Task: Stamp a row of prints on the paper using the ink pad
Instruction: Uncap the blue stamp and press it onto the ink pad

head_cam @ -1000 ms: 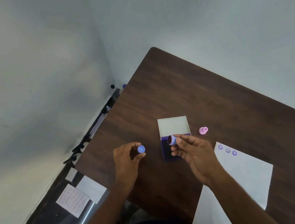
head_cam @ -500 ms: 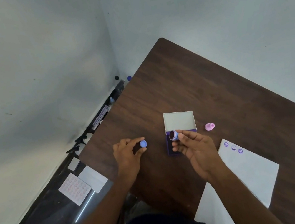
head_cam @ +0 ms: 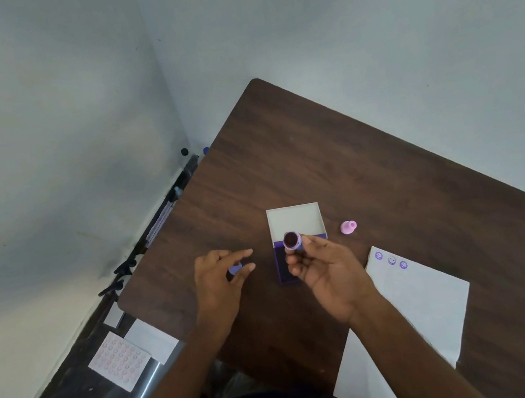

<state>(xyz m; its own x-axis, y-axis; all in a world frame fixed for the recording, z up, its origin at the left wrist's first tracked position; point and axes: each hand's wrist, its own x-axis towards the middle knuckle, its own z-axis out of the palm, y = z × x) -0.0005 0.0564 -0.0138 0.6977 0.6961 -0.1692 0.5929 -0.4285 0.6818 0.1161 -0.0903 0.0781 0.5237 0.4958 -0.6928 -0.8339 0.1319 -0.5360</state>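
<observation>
My right hand [head_cam: 327, 271] holds a small purple round stamp [head_cam: 292, 240] by its body, the dark inked face turned up toward me, just above the open ink pad [head_cam: 284, 273] with its white lid [head_cam: 294, 221] standing back. My left hand [head_cam: 219, 280] is low over the table with the blue stamp cap [head_cam: 235, 268] under its spread fingertips; I cannot tell whether they still touch it. White paper [head_cam: 419, 294] lies to the right and carries three purple prints [head_cam: 391, 260] in a row near its top corner.
A pink stamp [head_cam: 348, 227] stands on the dark wooden table [head_cam: 334, 159] right of the ink pad. Beyond the table's left edge, on the floor, lie a printed sheet [head_cam: 119, 360] and white cards [head_cam: 151, 339]. Walls close in behind the table.
My left hand has lowered the blue cap to the table and spread its fingers over it. My right hand has turned the stamp's inked face more upward.
</observation>
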